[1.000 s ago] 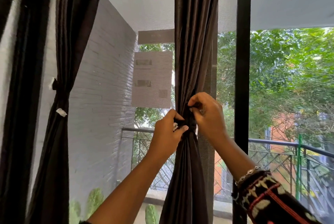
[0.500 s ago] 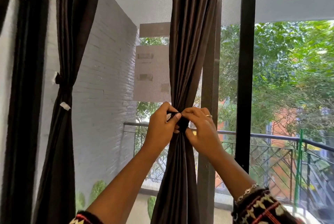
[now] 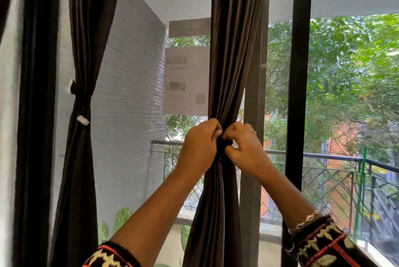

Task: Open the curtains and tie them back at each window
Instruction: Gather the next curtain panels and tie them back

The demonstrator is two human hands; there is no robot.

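Centre of frame: gathered dark curtain (image 3: 226, 72) hangs bunched beside the black window frame (image 3: 299, 94). Left hand (image 3: 199, 148) and right hand (image 3: 245, 150) meet at its waist, fingers (image 3: 216, 132) curled, pinching the dark tie-back (image 3: 224, 143).

Left of frame: second curtain (image 3: 82, 159) already tied.

Step, judged: fastening the tie. Next: close it snugly, then release.
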